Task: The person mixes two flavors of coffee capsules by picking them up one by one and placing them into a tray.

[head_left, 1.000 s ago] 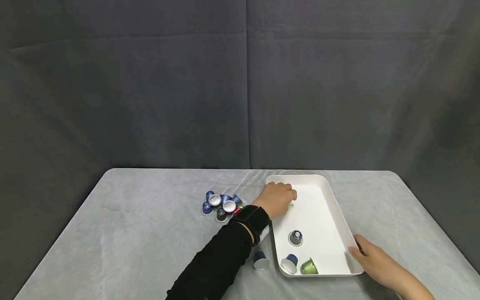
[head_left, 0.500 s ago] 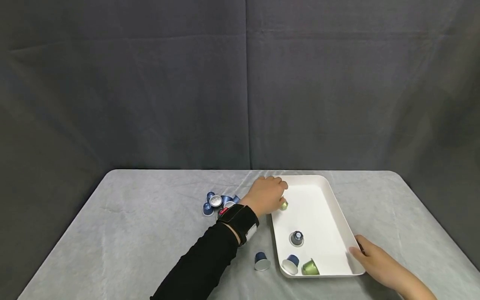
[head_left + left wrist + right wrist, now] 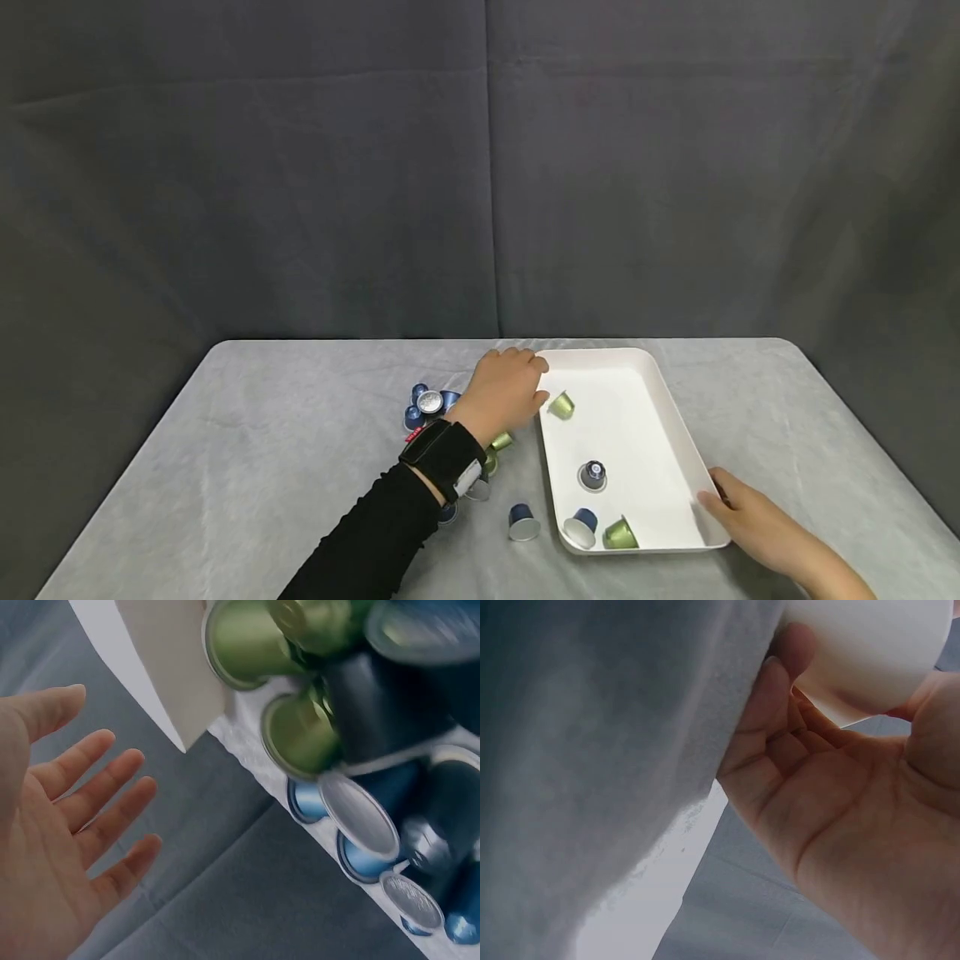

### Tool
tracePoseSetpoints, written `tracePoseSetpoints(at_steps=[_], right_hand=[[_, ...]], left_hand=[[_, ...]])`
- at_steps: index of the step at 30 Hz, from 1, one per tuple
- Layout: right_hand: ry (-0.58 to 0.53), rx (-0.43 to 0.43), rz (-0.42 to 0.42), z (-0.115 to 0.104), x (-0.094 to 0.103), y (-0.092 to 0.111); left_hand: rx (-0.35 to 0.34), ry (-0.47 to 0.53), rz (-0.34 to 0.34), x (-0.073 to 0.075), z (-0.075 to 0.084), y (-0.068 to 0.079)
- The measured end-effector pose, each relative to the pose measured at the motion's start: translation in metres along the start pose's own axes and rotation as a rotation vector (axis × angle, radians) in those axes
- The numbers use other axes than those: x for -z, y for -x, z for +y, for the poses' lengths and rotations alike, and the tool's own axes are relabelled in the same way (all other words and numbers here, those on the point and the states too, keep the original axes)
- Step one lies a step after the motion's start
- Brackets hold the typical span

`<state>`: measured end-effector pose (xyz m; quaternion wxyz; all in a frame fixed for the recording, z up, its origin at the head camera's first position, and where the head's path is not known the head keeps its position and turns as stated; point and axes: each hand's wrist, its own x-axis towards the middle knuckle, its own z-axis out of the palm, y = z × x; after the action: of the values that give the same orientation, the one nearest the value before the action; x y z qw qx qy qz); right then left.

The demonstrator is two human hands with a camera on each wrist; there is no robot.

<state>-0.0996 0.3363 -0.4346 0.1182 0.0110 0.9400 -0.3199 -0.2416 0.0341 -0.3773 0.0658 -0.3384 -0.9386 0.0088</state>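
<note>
My left hand (image 3: 504, 392) hovers beside the tray's left edge, above several coffee capsules lying on the table. The left wrist view shows this hand (image 3: 82, 825) with fingers spread and nothing in them. At the right, my right hand (image 3: 757, 521) grips the white tray (image 3: 652, 442) by its near right side, thumb over the rim. Inside the tray a green capsule (image 3: 561, 406) lies near the far left, a dark capsule (image 3: 592, 475) stands upright, and a blue capsule (image 3: 581, 527) and another green capsule (image 3: 621, 533) lie tipped near the front.
A blue capsule (image 3: 522, 522) lies on the grey cloth left of the tray. Farther left sits a cluster with a silver-lidded capsule (image 3: 430, 402) and a blue one (image 3: 413, 417), partly hidden by my left arm. A dark curtain (image 3: 337, 167) hangs behind the table.
My left hand has let go of a green capsule inside the tray and moved left, out over the loose capsules. The right hand keeps its grip on the tray.
</note>
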Motion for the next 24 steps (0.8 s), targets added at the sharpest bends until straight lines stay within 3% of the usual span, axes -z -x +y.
tracePoseSetpoints(at_steps=[12,18,24], right_hand=[[-0.002,-0.002,0.003,-0.002,-0.002,0.002],[0.005,0.011,0.020,-0.001,-0.002,0.003],[0.000,0.018,0.034,-0.001,-0.003,0.004]], left_hand=[[0.031,0.041,-0.086,0.011,-0.047,0.015],[0.054,0.109,-0.105,0.008,-0.066,0.032],[0.074,0.113,-0.124,0.002,-0.081,0.042]])
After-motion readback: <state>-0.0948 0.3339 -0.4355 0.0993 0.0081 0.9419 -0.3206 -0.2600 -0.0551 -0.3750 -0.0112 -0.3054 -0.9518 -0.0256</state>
